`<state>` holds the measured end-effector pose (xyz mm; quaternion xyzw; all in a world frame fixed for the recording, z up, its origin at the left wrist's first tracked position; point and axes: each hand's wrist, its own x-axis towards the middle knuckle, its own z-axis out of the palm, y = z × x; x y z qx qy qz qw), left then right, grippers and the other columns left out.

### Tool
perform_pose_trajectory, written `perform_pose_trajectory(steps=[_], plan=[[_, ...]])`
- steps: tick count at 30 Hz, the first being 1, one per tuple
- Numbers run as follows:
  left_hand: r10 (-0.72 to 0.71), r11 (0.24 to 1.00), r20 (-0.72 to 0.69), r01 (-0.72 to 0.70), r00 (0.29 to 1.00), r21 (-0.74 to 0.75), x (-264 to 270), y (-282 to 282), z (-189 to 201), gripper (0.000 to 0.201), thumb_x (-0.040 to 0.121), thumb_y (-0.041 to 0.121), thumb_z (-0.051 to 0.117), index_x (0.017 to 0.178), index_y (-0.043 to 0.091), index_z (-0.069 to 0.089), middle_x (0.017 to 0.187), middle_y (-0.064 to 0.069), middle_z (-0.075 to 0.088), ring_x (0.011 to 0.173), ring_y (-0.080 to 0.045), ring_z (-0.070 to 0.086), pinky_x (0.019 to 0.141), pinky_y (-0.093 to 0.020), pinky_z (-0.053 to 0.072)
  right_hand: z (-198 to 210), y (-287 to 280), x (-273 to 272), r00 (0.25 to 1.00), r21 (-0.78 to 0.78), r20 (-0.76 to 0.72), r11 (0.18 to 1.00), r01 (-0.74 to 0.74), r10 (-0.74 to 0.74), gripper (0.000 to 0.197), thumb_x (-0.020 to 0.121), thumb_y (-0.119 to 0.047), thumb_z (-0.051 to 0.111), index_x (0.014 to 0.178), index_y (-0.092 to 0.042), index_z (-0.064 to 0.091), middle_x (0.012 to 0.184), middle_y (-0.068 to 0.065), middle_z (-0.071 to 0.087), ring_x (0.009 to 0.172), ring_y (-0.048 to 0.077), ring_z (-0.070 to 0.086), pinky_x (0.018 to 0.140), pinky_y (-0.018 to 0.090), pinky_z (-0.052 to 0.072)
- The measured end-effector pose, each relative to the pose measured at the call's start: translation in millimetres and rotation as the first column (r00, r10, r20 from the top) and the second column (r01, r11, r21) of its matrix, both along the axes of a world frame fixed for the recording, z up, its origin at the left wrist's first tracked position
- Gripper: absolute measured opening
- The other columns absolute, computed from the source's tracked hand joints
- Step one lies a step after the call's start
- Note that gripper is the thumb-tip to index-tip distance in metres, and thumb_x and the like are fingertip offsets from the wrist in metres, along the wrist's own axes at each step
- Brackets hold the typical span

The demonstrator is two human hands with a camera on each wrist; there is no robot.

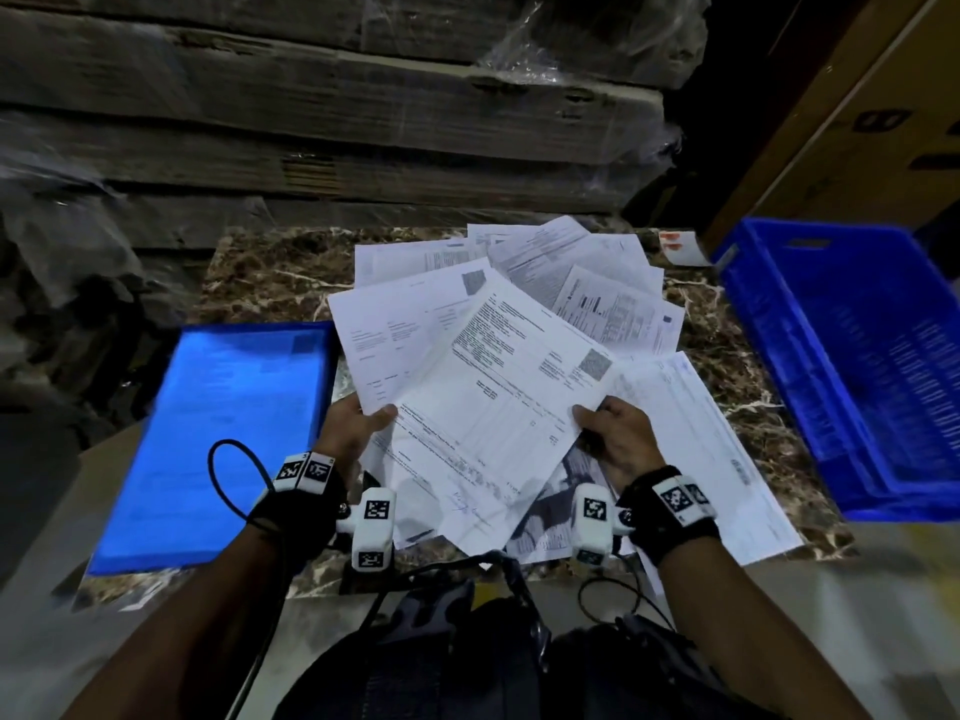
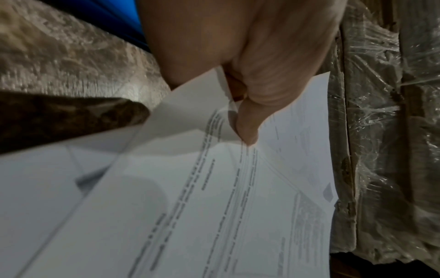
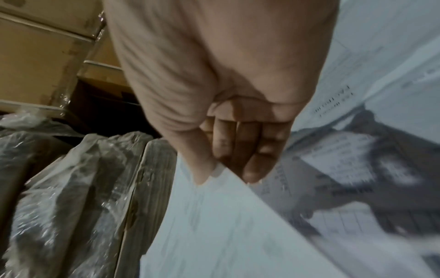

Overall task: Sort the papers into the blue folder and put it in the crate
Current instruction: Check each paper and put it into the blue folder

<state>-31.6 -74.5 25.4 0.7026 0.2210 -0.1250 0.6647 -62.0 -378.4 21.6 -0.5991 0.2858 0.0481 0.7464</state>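
Note:
Several printed white papers point(image 1: 582, 283) lie fanned out on a marble-patterned tabletop point(image 1: 249, 272). My left hand point(image 1: 358, 426) pinches the near left edge of two overlapping sheets point(image 1: 410, 330), thumb on top; that left hand point(image 2: 247, 116) shows the same pinch in the left wrist view. My right hand point(image 1: 610, 433) pinches the right edge of the top sheet point(image 1: 498, 402), lifted above the pile; the right hand point(image 3: 223, 169) has its thumb above the sheet point(image 3: 226, 225) and fingers under. A blue folder point(image 1: 223, 439) lies flat at left. A blue plastic crate point(image 1: 852, 356) stands at right.
Plastic-wrapped stacks of flat cardboard point(image 1: 332, 111) rise right behind the table. Brown cartons point(image 1: 852, 111) stand at the back right behind the crate. A small white card with red marks point(image 1: 678, 246) lies near the crate's far corner. Black cables point(image 1: 228, 485) hang from my wrists.

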Motion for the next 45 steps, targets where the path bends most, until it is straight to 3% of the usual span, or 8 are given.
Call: perform_pose_trajectory(steps=[3,8,12,17,24,32,41,45], plan=[[0.016,0.999,-0.001,-0.017,1.0,-0.03,-2,-2,1,0.03,0.089,0.001,0.06,0.119,-0.002,0.058,0.111,-0.013,0.061,0.094,-0.027,0.058,0.079,-0.035,0.045,-4,20,-5,1.0,-0.059,-0.01,0.998,-0.015,0.015,0.016,0.082,0.009,0.066,0.097,0.004,0.064,0.082,0.008,0.073,0.071,0.022,0.068,0.071,0.036,0.058],[-0.057,0.993,-0.006,0.056,0.998,-0.106,-8,2,0,0.038,0.092,0.003,0.055,0.129,-0.001,0.051,0.121,-0.015,0.06,0.103,-0.03,0.059,0.077,-0.036,0.05,-13,13,2,1.0,-0.324,-0.012,0.946,-0.026,0.023,0.009,0.087,0.004,0.06,0.095,0.005,0.063,0.081,0.012,0.064,0.082,0.029,0.061,0.075,0.04,0.048],[-0.158,0.986,-0.042,0.155,0.987,-0.059,-8,6,0,0.04,0.094,0.004,0.053,0.133,-0.002,0.046,0.126,-0.019,0.058,0.108,-0.031,0.058,0.09,-0.041,0.048,-7,-11,12,0.995,-0.463,-0.017,0.881,-0.097,0.101,0.014,0.09,0.002,0.055,0.1,0.009,0.061,0.094,0.021,0.063,0.087,0.028,0.058,0.074,0.04,0.044],[-0.331,0.94,-0.119,0.337,0.936,0.042,-9,15,-11,0.038,0.095,0.012,0.054,0.13,-0.001,0.051,0.125,-0.02,0.059,0.113,-0.038,0.058,0.1,-0.056,0.043,-4,-8,21,0.958,-0.494,-0.125,0.821,-0.284,0.256,0.009,0.087,0.005,0.056,0.079,0.002,0.059,0.064,0.008,0.05,0.055,0.018,0.042,0.044,0.017,0.036],[-0.405,0.914,-0.064,0.405,0.912,-0.009,-21,5,11,0.033,0.096,0.008,0.05,0.128,0.009,0.051,0.111,-0.004,0.064,0.094,-0.014,0.066,0.083,-0.028,0.054,-20,30,27,0.938,-0.475,-0.135,0.81,-0.344,0.319,0.008,0.083,0.007,0.061,0.088,0.013,0.065,0.081,0.012,0.061,0.074,0.021,0.055,0.068,0.03,0.044],[-0.362,0.923,-0.083,0.37,0.928,0.11,-15,9,-4,0.045,0.088,-0.002,0.06,0.131,0.0,0.051,0.128,-0.016,0.059,0.117,-0.032,0.056,0.103,-0.048,0.042,-27,51,25,0.94,-0.448,-0.145,0.827,-0.34,0.308,0.018,0.083,0.007,0.061,0.1,0.008,0.068,0.095,0.016,0.068,0.085,0.022,0.059,0.085,0.039,0.051],[-0.27,0.948,0.026,0.261,0.962,0.18,-18,12,0,0.04,0.092,-0.004,0.049,0.132,0.001,0.047,0.123,-0.014,0.06,0.111,-0.031,0.057,0.096,-0.044,0.047,-15,58,14,0.971,-0.411,-0.053,0.881,-0.235,0.234,0.008,0.083,0.005,0.064,0.088,-0.002,0.063,0.072,0.003,0.061,0.067,0.016,0.055,0.052,0.016,0.044],[-0.204,0.977,0.148,0.192,0.968,0.094,-22,19,13,0.037,0.093,-0.002,0.049,0.13,0.003,0.05,0.125,-0.012,0.06,0.116,-0.03,0.057,0.099,-0.046,0.045,-7,54,16,0.976,-0.283,0.02,0.938,-0.201,0.216,0.047,0.083,-0.004,0.071,0.124,-0.007,0.049,0.109,0.009,0.059,0.097,0.022,0.059,0.085,0.03,0.052]])
